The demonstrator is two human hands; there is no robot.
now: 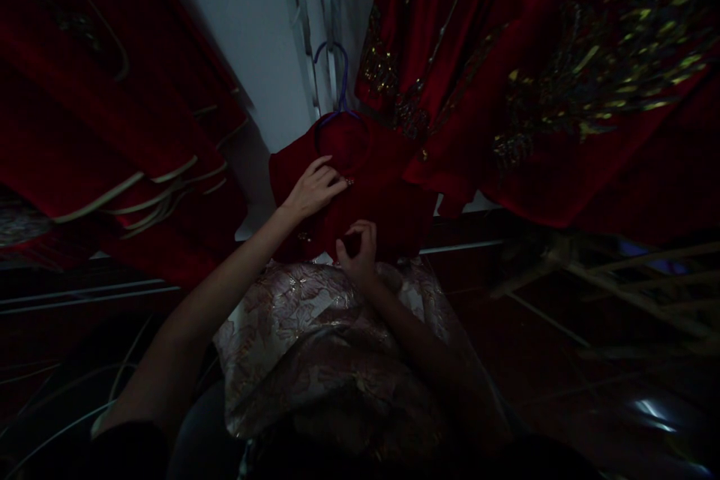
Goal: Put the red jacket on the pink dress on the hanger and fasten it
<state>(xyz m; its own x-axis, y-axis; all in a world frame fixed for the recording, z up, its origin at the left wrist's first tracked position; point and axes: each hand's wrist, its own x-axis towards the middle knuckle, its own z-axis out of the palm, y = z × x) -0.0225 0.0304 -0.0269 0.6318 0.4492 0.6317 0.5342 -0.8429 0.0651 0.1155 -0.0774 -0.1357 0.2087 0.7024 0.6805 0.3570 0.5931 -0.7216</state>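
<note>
A red short-sleeved blouse (394,202) with a round neck hangs in front of me on a purple-blue hanger (345,82). My left hand (316,189) lies against its front below the neckline, thumb side toward a small shiny ornament (349,181). The fingertips there look pinched on the cloth, while other fingers reach up toward the collar. Lower down, my right hand (361,249) is curled before the blouse's lower front; whatever its fingers hold is too small and dark to make out. Beneath my forearms, a pale shiny patterned cloth (270,315) covers my lap.
Red garments with cream edging (124,191) hang at the left. To the right hangs a red garment with gold embroidery (607,52). A pale wall (241,22) stands behind, and a slatted rack (619,285) is on the right over the dark floor.
</note>
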